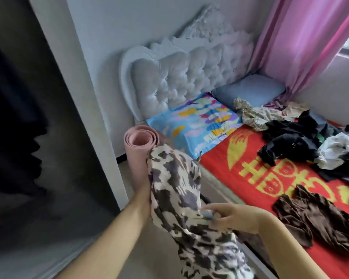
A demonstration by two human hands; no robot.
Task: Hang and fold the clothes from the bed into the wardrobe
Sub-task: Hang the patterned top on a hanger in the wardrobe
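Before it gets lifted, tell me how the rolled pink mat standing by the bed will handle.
The rolled pink mat stands on end between the bed and the wall, so a sideways nudge would probably tip it, and once down it would likely roll. Its loose spiral suggests soft foam: probably light for its bulk and apt to unroll unless gripped around the whole roll.

Satiny patterned garment (175, 184), tufted glossy headboard (179, 77), matt foam mat (137, 150), sheer curtain (302, 41)

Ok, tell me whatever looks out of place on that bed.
Clothes lie crumpled and unfolded over the red bedspread: a black heap, a white garment, a brown top and a beige one beside the pillows. Nothing looks damaged.
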